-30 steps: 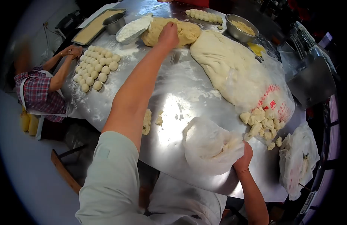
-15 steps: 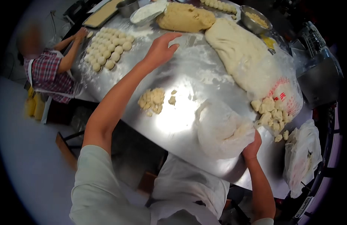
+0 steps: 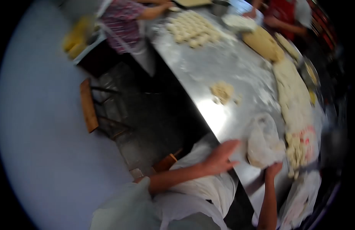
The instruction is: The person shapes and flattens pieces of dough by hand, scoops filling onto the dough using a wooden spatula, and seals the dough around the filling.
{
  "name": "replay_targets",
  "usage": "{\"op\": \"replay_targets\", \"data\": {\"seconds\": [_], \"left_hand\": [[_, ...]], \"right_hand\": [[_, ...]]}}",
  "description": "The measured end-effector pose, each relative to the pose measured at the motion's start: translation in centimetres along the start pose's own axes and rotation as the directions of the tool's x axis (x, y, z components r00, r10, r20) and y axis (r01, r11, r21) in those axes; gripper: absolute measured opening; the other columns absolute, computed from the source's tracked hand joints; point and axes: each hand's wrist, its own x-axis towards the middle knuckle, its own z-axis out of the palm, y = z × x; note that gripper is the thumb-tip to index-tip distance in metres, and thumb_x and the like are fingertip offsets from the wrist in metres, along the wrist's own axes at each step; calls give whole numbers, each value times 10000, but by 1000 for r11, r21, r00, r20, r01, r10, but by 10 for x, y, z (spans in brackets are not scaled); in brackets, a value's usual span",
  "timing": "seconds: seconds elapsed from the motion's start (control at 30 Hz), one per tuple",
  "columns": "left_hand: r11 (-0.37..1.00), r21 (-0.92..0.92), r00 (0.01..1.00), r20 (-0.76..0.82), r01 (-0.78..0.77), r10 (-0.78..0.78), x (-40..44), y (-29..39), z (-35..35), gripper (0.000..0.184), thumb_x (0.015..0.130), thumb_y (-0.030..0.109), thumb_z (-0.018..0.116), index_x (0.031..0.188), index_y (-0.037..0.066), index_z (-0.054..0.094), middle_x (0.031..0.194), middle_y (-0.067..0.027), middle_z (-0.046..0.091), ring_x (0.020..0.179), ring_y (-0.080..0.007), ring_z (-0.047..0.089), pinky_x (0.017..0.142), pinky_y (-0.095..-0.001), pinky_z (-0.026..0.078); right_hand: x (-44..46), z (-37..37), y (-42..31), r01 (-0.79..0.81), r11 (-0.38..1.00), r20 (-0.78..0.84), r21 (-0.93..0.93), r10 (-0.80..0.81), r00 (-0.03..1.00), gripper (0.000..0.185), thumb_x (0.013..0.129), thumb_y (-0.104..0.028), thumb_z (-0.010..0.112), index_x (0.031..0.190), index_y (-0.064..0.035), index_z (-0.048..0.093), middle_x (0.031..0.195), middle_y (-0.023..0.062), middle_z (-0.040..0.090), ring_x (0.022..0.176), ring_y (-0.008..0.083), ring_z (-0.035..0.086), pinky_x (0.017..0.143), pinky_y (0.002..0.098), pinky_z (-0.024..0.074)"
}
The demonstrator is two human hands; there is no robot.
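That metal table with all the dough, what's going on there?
A person's right hand grips a plastic bag at the metal table; the left hand, open and seemingly empty, is near the table's edge. A small pile of pale pieces lies farther along, and rows of dough balls sit near a co-worker.

The plastic bag (image 3: 265,134) is thin, whitish and cloudily see-through, its film crumpled into soft folds and bright where the light catches it. It bulges in the middle, with pale yellowish contents (image 3: 258,162) showing dimly through its lower part — too blurred to identify. The right hand (image 3: 274,169) grips it at its lower right edge. The bag sits over the table (image 3: 219,69), near the edge on the person's side — whether its underside touches the metal is unclear.
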Motion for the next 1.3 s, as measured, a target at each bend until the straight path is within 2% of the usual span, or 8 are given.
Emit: {"op": "replay_targets", "data": {"seconds": [0.3, 0.4, 0.6, 0.7, 0.77, 0.83, 1.0, 1.3], "left_hand": [[979, 155, 971, 220, -132, 97, 66, 43, 79, 1371, 599, 405, 975, 1578, -133, 179, 1626, -313, 280, 1556, -445, 234, 1280, -550, 172], [968, 171, 960, 242, -182, 138, 78, 51, 99, 1425, 538, 407, 994, 1582, -126, 183, 1627, -302, 287, 1557, -436, 232, 1287, -544, 161], [960, 17, 958, 58, -281, 279, 85, 57, 138, 1374, 492, 388, 1002, 1587, -39, 290, 1619, -258, 330, 1537, -428, 261, 1292, -501, 189], [925, -85, 928, -87, -369, 362, 90, 75, 129, 1095, 610, 332, 981, 1532, 71, 451, 1583, -206, 421, 1469, -381, 388, 1257, -500, 286], [474, -878, 987, 6, -72, 162, 84, 119, 101, 910, 702, 268, 947, 1470, 63, 504, 1506, -161, 518, 1393, -313, 492, 1197, -469, 385], [168, -985, 995, 38, 23, 90, 76, 128, 74, 744, 778, 227, 905, 1410, 62, 550, 1429, -125, 586, 1315, -261, 561, 1136, -437, 454], [749, -587, 933, -338, -309, 120, 38, 94, 21, 380, 927, 183, 780, 1268, 82, 646, 1234, -55, 686, 1114, -172, 646, 979, -357, 552], [919, -351, 563, -730, 178, -388, -114, -8, -86, 417, 988, 241, 723, 1343, 43, 627, 1341, -99, 661, 1220, -229, 626, 1050, -376, 509]], "right_hand": [[14, -2, -3, -73, 983, -69, 171, 86, 994, 339, 1022, -125, 580, 1247, 124, 626, 1184, 223, 717, 1076, 389, 676, 954, 530, 492], [31, 19, 39, -74, 172, -3, 982, 411, 912, 515, 1101, -281, 416, 1503, 38, 459, 1453, 230, 561, 1257, 341, 588, 1098, 512, 463], [8, -54, -88, 312, 905, -198, 288, -263, 944, 624, 1059, -369, 493, 1514, 57, 462, 1532, 235, 509, 1364, 365, 529, 1153, 451, 414], [6, -78, -182, 171, 914, -177, 367, -112, 978, 617, 1025, -340, 555, 1469, 86, 498, 1484, 235, 552, 1346, 346, 545, 1139, 424, 419], [4, -86, -212, 207, 916, -212, 343, -139, 967, 510, 988, -245, 575, 1397, 59, 538, 1371, 204, 612, 1245, 317, 589, 1079, 405, 453], [-3, -88, -242, 239, 892, -161, 383, -190, 968, 452, 954, -148, 590, 1360, 48, 560, 1315, 188, 643, 1202, 299, 609, 1052, 389, 466], [-29, -71, -289, 329, 788, 139, 521, -459, 878, 570, 936, -6, 638, 1484, 51, 495, 1464, 203, 568, 1344, 291, 550, 1132, 381, 427], [-78, -23, -420, 395, 557, 341, 730, -799, 496, 550, 878, -20, 719, 1410, -37, 580, 1348, 162, 653, 1252, 333, 607, 1078, 399, 461]]}}
